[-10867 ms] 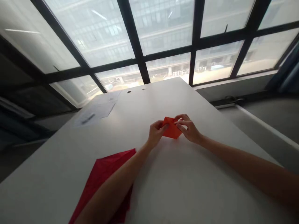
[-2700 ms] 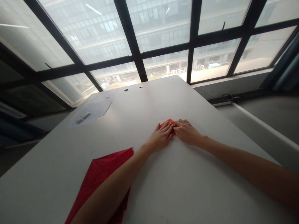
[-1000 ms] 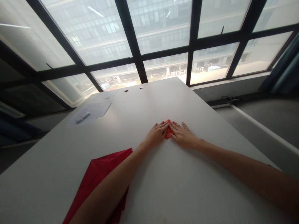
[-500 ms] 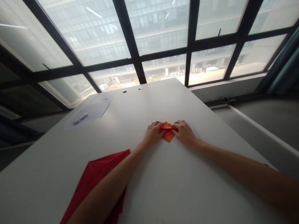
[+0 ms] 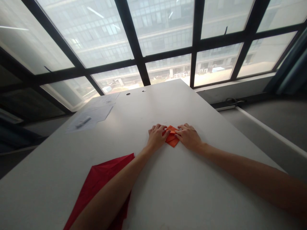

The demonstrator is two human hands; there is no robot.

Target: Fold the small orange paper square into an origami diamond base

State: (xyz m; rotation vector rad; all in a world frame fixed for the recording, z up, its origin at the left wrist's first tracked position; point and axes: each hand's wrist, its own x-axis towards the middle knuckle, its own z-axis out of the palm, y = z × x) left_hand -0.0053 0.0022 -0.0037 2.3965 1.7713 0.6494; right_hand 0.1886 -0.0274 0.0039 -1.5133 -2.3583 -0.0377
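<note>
A small piece of orange folded paper [image 5: 173,142] lies on the white table between my hands, one corner pointing toward me. My left hand [image 5: 157,135] grips its left side, the thumb over the paper and the fingers curled at the edge. From the right, my right hand [image 5: 189,136] pinches the opposite side, thumb and forefinger on a raised fold in the middle. Creases show on the near part of the paper; the fingers cover its side corners. Under my left forearm lies a larger sheet of red paper [image 5: 96,179], partly hidden by the arm.
The white table [image 5: 192,185] reaches to the windows [image 5: 165,28]. Printed white sheets [image 5: 103,111] lie at its far left, with a small greyish object [image 5: 83,122] on them. Two round holes are near the far edge. A white rail [image 5: 271,131] runs right of the table.
The middle fold of the orange paper looks flatter and more of its top shows. My left fingers have spread slightly leftward, and my right thumb has shifted a little on the fold.
</note>
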